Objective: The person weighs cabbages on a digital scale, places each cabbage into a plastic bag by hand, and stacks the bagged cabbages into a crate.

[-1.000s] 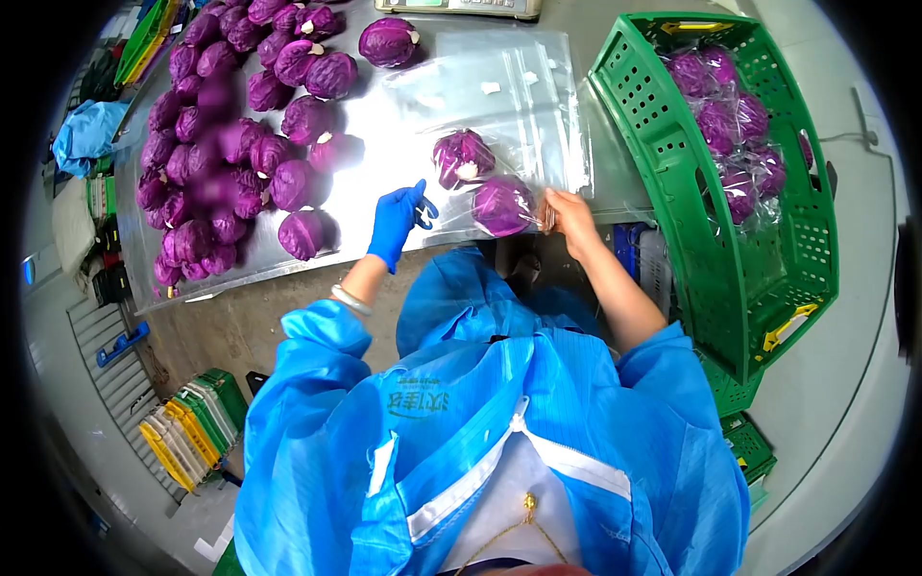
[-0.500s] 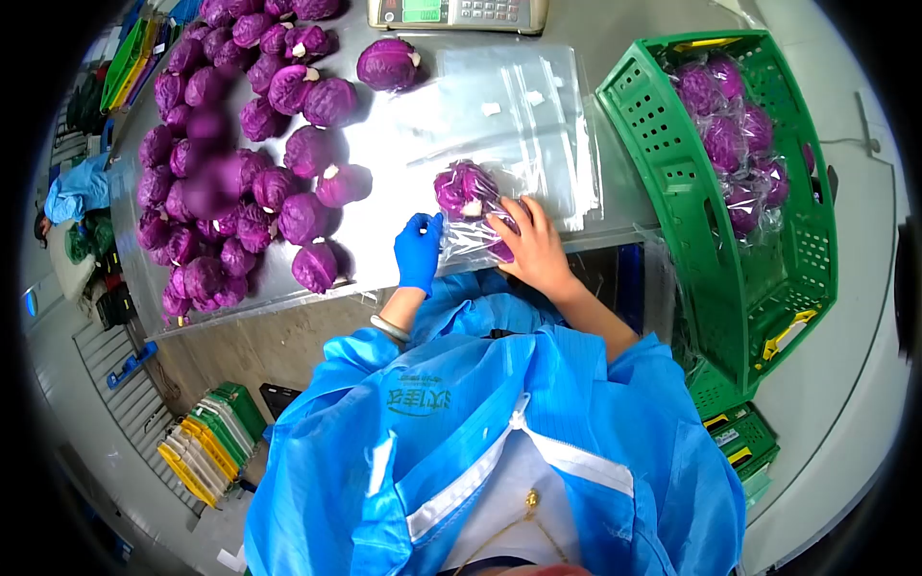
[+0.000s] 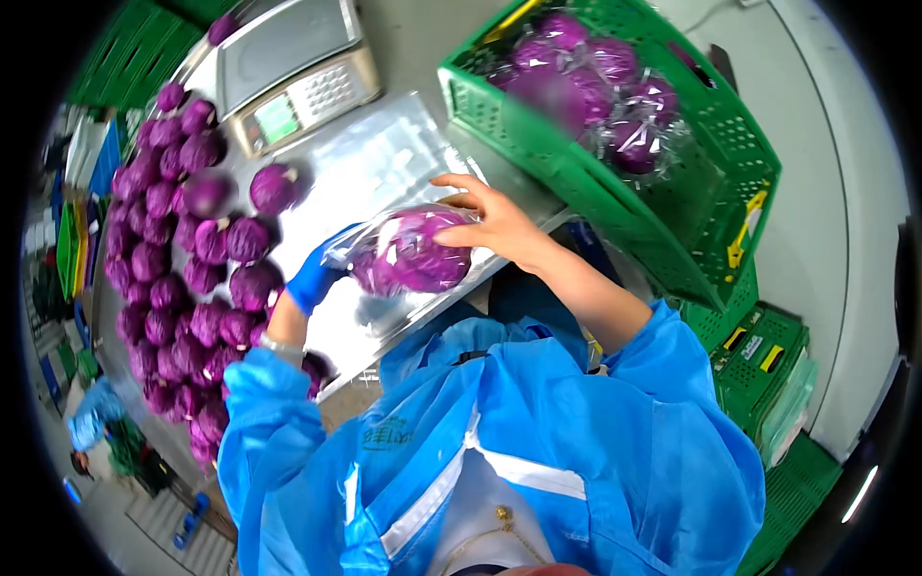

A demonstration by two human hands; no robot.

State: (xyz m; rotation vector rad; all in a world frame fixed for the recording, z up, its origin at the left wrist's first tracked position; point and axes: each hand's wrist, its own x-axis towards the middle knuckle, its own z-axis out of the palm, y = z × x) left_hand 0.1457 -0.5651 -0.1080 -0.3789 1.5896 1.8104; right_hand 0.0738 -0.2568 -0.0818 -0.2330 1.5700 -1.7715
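Holding bagged cabbages (image 3: 413, 257) smack mid-frame, gripping the right end with a loosely curled right hand (image 3: 497, 225) and touching the left end with a gloved left hand (image 3: 315, 276), though honestly can't tell how closed.

A white-trimmed blue jacket (image 3: 624, 432), gold pendant (image 3: 504, 515) and pale bangle (image 3: 281, 350) accompany a blue-gloved left hand (image 3: 317, 276).

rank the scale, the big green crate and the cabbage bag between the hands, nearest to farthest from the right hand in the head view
1. cabbage bag: at the thumb of the right hand
2. green crate: above and right of it
3. scale: farthest, toward the upper left
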